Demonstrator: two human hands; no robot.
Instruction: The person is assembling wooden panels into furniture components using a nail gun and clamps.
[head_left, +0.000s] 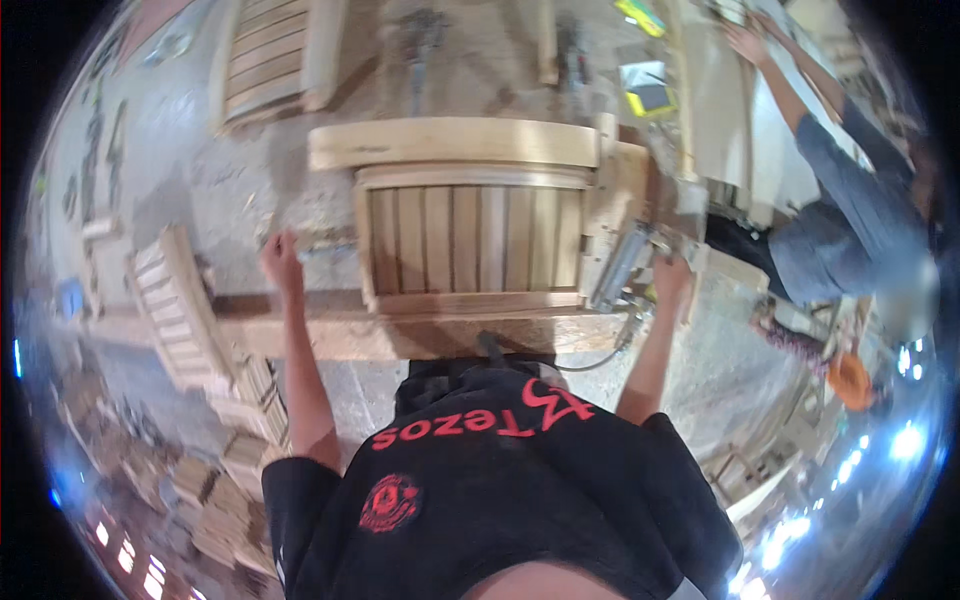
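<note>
A slatted wooden panel [478, 240] in a pale frame lies on the workbench in front of me. A thick wooden board [455, 142] runs along its far side. To the left of the panel, my left hand [282, 260] is closed, beside the outer end of a metal clamp screw [330, 247]; what its fingers hold is too blurred to name. My right hand [672, 279] is curled beside a silver metal cylinder [622, 265] at the panel's right side. Its fingertips are blurred, and whatever they grip cannot be made out.
Another slatted panel [265, 55] lies at the far left of the bench. One more slatted panel [178, 310] leans by the bench's left edge, near stacked wood [225, 500]. A hose [600, 360] hangs at the front. At the right, a co-worker [850, 215] reaches over the bench.
</note>
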